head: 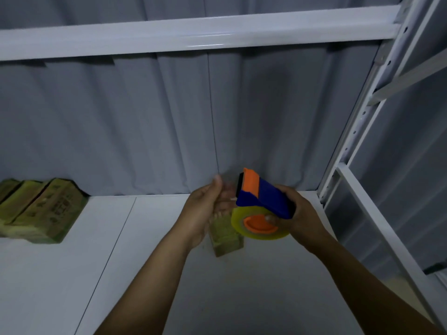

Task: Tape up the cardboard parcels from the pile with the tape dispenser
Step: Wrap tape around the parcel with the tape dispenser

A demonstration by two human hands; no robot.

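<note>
My right hand (303, 215) grips a blue and orange tape dispenser (264, 194) that carries a yellowish clear tape roll (238, 224), held above the white shelf board (145, 274). My left hand (205, 209) is just left of the dispenser's orange front, thumb up. Its fingers are blurred beside the cutter, and I cannot tell whether they pinch the tape end. A small cardboard parcel (226, 241) lies on the shelf under both hands, partly hidden by them. A pile of cardboard parcels (41, 213) sits at the far left against the back.
A grey curtain (169, 122) hangs behind the shelf. A white beam (193, 35) crosses overhead, and a perforated white upright (358, 131) stands on the right with grey panels behind it.
</note>
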